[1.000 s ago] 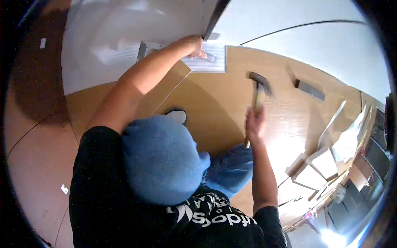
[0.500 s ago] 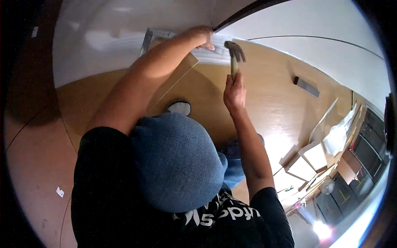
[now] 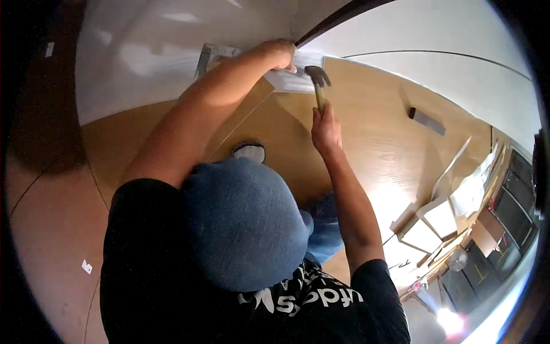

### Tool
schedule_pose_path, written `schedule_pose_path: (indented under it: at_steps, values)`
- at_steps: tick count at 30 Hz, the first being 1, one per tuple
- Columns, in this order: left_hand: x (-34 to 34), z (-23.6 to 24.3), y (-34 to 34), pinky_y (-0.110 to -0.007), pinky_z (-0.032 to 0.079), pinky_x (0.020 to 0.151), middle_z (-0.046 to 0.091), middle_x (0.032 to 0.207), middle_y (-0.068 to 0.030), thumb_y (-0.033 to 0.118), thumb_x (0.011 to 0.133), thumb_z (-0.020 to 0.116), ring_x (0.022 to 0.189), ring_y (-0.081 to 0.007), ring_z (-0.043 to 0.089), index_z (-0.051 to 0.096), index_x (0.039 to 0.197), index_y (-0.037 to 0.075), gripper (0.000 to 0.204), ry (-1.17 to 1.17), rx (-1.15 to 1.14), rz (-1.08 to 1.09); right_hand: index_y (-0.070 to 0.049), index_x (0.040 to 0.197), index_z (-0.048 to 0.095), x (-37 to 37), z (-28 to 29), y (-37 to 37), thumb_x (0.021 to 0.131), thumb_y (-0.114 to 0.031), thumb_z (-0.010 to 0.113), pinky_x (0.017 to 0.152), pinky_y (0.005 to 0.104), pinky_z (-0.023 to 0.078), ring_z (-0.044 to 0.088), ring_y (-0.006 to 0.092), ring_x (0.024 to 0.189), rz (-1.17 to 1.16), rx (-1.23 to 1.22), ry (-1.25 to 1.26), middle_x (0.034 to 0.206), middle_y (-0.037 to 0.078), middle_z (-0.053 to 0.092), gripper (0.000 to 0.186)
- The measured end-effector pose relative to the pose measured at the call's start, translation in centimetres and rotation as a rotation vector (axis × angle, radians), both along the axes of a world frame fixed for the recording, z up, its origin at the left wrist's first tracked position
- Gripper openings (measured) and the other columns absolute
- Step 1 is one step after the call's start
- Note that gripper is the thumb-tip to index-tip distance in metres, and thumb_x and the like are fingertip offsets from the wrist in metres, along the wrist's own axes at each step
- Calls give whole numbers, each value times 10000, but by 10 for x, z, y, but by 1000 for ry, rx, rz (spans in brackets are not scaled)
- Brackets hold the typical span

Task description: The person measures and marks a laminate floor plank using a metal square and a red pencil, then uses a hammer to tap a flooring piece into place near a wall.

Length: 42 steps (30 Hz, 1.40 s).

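Note:
My right hand (image 3: 327, 131) is closed around the pale handle of a claw hammer (image 3: 318, 80). The hammer's dark metal head hangs just right of my left hand (image 3: 279, 54), a small gap apart. Stretched out to the corner by the wall, my left hand has curled fingers over a greyish piece that I cannot make out. Beneath it runs a whitish strip (image 3: 312, 85) where the wood-look floor boards (image 3: 366, 97) stop. A loose board edge (image 3: 264, 90) lies under my left forearm. Beside that arm is a metal L-shaped square (image 3: 203, 57).
A grey bar with a dark end (image 3: 428, 121) lies on the boards to the right. Farther right are an open carton (image 3: 427, 229), white sheeting (image 3: 470, 195) and a fan (image 3: 457, 261). My shoe (image 3: 250, 152) rests on the boards. A dark-edged door or panel (image 3: 344, 17) borders the far side.
The hammer head has moved slightly left and nearer, closer to my left hand. My left hand stays at almost the same spot.

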<state>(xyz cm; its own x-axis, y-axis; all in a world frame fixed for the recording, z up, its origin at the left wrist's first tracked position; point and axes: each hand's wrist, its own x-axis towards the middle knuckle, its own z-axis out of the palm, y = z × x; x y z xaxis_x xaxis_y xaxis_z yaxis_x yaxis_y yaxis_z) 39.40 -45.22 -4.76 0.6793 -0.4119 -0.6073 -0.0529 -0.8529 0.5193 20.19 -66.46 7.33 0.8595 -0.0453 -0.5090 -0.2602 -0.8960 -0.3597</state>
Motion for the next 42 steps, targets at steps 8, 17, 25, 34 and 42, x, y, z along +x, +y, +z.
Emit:
schedule_pose_path:
  at_steps: [8, 17, 25, 34, 42]
  values:
    - [7, -6, -18, -458, 601, 780, 671, 1207, -259, 453, 798, 920, 959, -349, 687, 392, 1464, -138, 1035, 88, -40, 12, -197, 1387, 456, -13, -7, -25, 1096, -407, 525, 717, 605, 549, 695, 533, 860, -53, 18, -15, 979, 321, 718, 365]
    - [-4, 33, 5, -498, 557, 784, 696, 1107, -220, 455, 903, 829, 937, -321, 688, 572, 1238, -22, 637, -29, 111, -172, -168, 1460, 539, -43, -4, -147, 1061, -390, 605, 910, 518, 557, 656, 401, 1168, -198, -278, -319, 1342, 168, 637, 462]
    - [-58, 218, -6, -512, 544, 795, 747, 958, -184, 340, 1056, 589, 891, -417, 701, 663, 1111, 56, 299, -304, -74, -99, -168, 1448, 466, -33, -13, -229, 1071, -335, 572, 930, 536, 547, 611, 410, 1212, -228, -440, -153, 1323, 167, 594, 427]
    - [-86, 259, -47, -294, 478, 658, 603, 780, -11, 272, 1142, 461, 676, -109, 536, 613, 1250, 42, 296, -233, -652, 229, -153, 1423, 580, -170, 20, -296, 1050, -277, 590, 1090, 491, 479, 574, 359, 1298, -172, -217, -248, 1401, 135, 581, 393]
    - [-89, 155, -70, -347, 559, 699, 666, 924, -67, 256, 1131, 440, 753, -189, 696, 597, 1108, 35, 272, 360, -817, 427, -109, 1374, 580, -349, 17, -305, 954, -150, 617, 1103, 451, 461, 557, 333, 1297, 54, -451, 42, 1339, 104, 608, 423]
